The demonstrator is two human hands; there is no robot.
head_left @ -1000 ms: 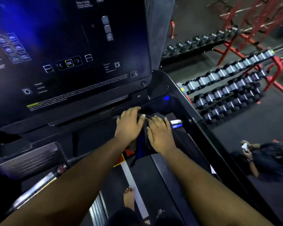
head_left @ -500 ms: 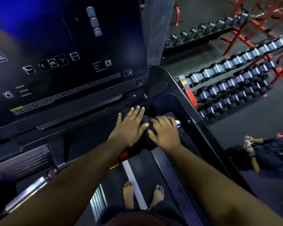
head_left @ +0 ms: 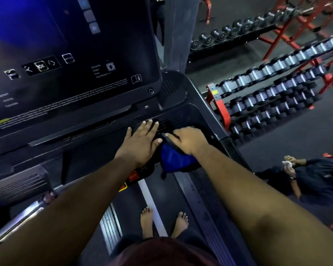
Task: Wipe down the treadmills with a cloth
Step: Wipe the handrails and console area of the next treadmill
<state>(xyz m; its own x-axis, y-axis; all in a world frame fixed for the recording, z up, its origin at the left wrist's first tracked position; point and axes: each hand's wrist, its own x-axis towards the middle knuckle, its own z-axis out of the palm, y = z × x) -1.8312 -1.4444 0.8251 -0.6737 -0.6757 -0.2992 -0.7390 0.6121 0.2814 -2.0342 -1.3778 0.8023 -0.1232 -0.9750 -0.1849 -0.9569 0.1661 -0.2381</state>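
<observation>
Cloth (head_left: 176, 160): blue with a dark edge, bunched at centre frame on the treadmill's console ledge (head_left: 181, 120), its lower part hanging off the ledge's near edge. Half a second ago it lay almost hidden under both of my hands; now a broad blue fold shows.

Right hand (head_left: 188, 140): clenched on the cloth's upper edge, knuckles raised, where before it pressed flat with fingers spread.

Left hand (head_left: 142, 140): open and empty, palm down on the ledge just left of the cloth, fingers spread toward the vent slots below the screen; its thumb side touches the cloth.

Treadmill screen (head_left: 65, 64): fills the upper left of the frame, lit, with an OK key visible. It sits further right in frame than a second ago, so my head has turned.

Belt (head_left: 135, 204): lower centre, my bare feet standing on it either side of a white stripe.

Surroundings: dumbbell racks (head_left: 277, 89) at upper right; another person (head_left: 313, 181) at the right edge.

Meaning for task: I judge that the cloth is being regathered into one hand, to start a fresh stroke along the ledge.
</observation>
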